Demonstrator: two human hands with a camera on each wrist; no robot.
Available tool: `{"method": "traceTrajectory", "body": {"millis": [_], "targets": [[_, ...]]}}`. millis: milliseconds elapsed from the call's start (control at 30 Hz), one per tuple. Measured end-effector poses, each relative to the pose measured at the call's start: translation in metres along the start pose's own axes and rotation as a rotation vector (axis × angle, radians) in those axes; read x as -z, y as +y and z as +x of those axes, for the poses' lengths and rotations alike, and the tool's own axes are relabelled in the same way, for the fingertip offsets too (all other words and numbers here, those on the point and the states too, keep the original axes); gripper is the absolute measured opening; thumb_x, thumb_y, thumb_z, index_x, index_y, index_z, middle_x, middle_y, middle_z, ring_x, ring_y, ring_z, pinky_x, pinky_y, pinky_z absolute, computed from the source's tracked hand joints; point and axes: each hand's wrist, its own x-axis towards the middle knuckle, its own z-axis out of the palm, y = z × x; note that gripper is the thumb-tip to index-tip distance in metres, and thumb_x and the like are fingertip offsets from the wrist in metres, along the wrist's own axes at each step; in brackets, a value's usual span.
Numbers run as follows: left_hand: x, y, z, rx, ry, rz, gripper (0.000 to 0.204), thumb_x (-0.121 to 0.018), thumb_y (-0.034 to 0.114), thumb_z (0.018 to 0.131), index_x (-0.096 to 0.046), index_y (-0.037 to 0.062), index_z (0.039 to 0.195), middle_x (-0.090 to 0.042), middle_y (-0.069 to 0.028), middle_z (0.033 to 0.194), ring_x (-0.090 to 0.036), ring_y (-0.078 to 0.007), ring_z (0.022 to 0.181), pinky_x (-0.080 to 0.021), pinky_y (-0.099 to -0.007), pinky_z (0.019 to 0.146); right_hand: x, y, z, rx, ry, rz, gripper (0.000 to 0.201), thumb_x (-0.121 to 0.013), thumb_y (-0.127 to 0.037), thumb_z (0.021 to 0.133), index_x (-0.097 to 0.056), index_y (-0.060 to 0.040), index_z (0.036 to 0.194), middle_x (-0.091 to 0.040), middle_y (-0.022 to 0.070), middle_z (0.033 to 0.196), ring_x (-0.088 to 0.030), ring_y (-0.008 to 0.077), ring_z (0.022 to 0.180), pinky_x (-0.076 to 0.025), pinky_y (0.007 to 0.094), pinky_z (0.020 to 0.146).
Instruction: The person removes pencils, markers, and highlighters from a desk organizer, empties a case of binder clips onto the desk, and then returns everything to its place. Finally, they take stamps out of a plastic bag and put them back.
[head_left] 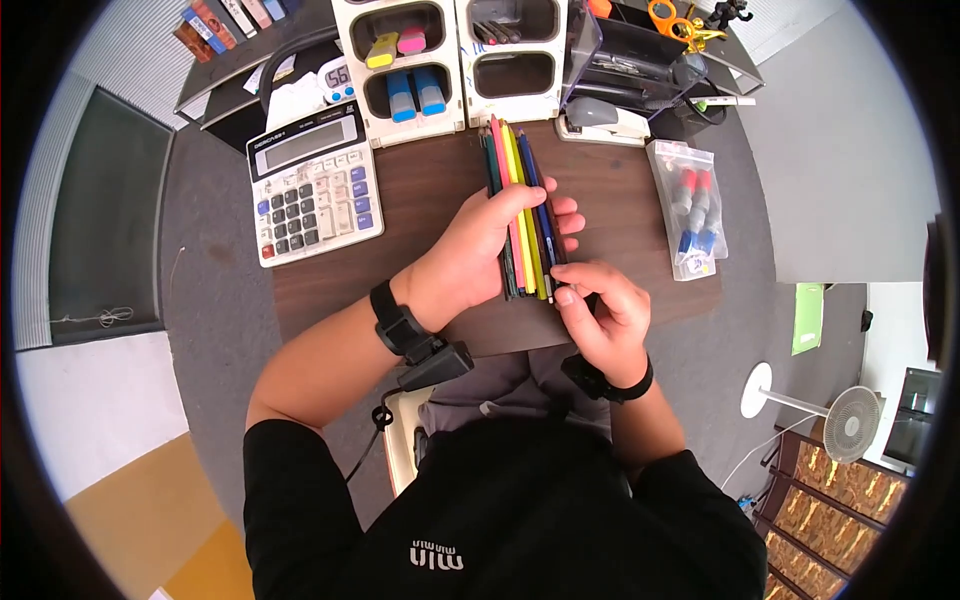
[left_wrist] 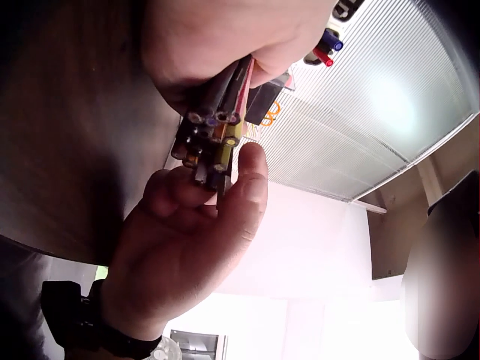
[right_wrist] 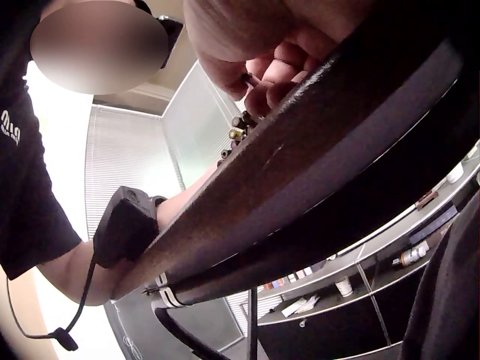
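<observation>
A bundle of coloured pencils (head_left: 517, 255) stands out over the brown desk, pink, yellow, blue and dark ones side by side. My left hand (head_left: 470, 240) grips it, thumb across the top and fingertips showing on the far side. At the near end, my right hand (head_left: 615, 315) pinches a pencil end (right_wrist: 250, 79) between thumb and finger, at the bundle's right edge. In the left wrist view the blunt pencil ends (left_wrist: 217, 139) point at the camera in a stacked cluster, close above the right fingers (left_wrist: 176, 191). The palm hides the bundle's middle.
On the desk (head_left: 425, 170), a calculator (head_left: 315, 190) lies left and a clear case of markers (head_left: 690, 215) right. White organisers (head_left: 410, 110) with highlighters, plus a stapler (head_left: 605, 122), stand at the back. The desk's rounded front edge (head_left: 500, 345) is close to the body.
</observation>
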Motion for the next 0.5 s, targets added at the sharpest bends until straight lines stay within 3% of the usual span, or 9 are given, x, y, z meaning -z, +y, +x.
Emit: {"method": "traceTrajectory", "body": {"millis": [133, 267, 333, 467, 500], "targets": [[0.003, -0.002, 0.002, 0.004, -0.014, -0.002, 0.028, -0.061, 0.020, 0.102, -0.057, 0.0065, 0.127, -0.067, -0.0128, 0.120, -0.068, -0.0275, 0.115, -0.058, -0.0459, 0.100, 0.001, 0.000, -0.006, 0.002, -0.013, -0.036, 0.025, -0.071, 0.009, 0.090, -0.073, 0.0008, 0.113, -0.067, 0.0032, 0.080, -0.059, 0.0097, 0.066, -0.049, 0.0244, 0.064], [0.004, -0.002, 0.004, -0.030, -0.064, -0.014, 0.031, -0.061, 0.022, 0.102, -0.057, 0.0062, 0.129, -0.066, -0.0139, 0.120, -0.067, -0.0292, 0.117, -0.057, -0.0471, 0.102, 0.000, -0.010, -0.013, -0.278, 0.198, 0.090, 0.028, -0.062, 0.007, 0.096, -0.068, 0.0033, 0.124, -0.064, -0.0022, 0.077, -0.057, 0.0043, 0.070, -0.049, 0.0222, 0.066], [-0.003, 0.000, 0.000, 0.012, 0.040, -0.048, 0.035, -0.062, 0.024, 0.102, -0.056, 0.0064, 0.132, -0.066, -0.0151, 0.122, -0.067, -0.0295, 0.118, -0.057, -0.0470, 0.101, 0.004, -0.016, -0.010, -0.258, 0.252, 0.068, 0.029, -0.061, 0.006, 0.098, -0.066, 0.0033, 0.126, -0.064, -0.0018, 0.077, -0.058, 0.0042, 0.070, -0.049, 0.0218, 0.066], [-0.005, 0.000, -0.002, 0.017, 0.056, -0.050, 0.038, -0.061, 0.028, 0.103, -0.055, 0.0067, 0.134, -0.066, -0.0155, 0.123, -0.067, -0.0286, 0.115, -0.056, -0.0455, 0.102, 0.010, -0.019, 0.030, -0.144, 0.222, -0.107, 0.023, -0.062, 0.004, 0.098, -0.071, 0.0027, 0.119, -0.064, -0.0019, 0.075, -0.057, 0.0037, 0.068, -0.048, 0.0209, 0.064], [-0.004, 0.000, -0.001, 0.017, 0.051, -0.046, 0.038, -0.061, 0.028, 0.103, -0.055, 0.0067, 0.134, -0.066, -0.0155, 0.123, -0.067, -0.0286, 0.115, -0.056, -0.0455, 0.102, 0.009, -0.023, 0.047, -0.226, 0.193, -0.118, 0.022, -0.064, 0.003, 0.097, -0.073, 0.0011, 0.117, -0.065, -0.0016, 0.074, -0.057, 0.0037, 0.067, -0.048, 0.0216, 0.065]]}}
